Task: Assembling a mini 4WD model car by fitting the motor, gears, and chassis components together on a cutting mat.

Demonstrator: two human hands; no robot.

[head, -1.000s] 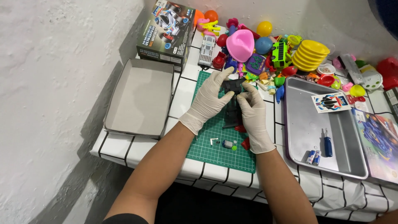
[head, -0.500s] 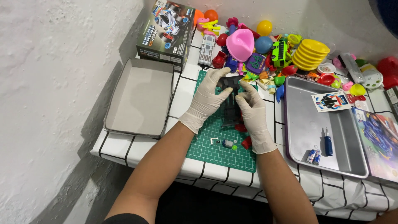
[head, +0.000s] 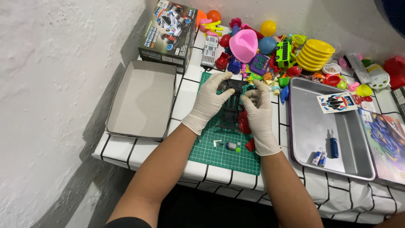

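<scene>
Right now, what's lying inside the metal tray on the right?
Inside the metal tray: a sticker sheet at the far end, a blue screwdriver, and two small batteries near the front. Nothing visibly covers the rest of its floor.

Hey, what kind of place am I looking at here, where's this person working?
Most likely a home hobby bench for building toy model cars. A green cutting mat lies on a tiled counter against a white wall, a pile of plastic toys sits behind it, and a metal tray holds a small screwdriver and batteries.
</scene>
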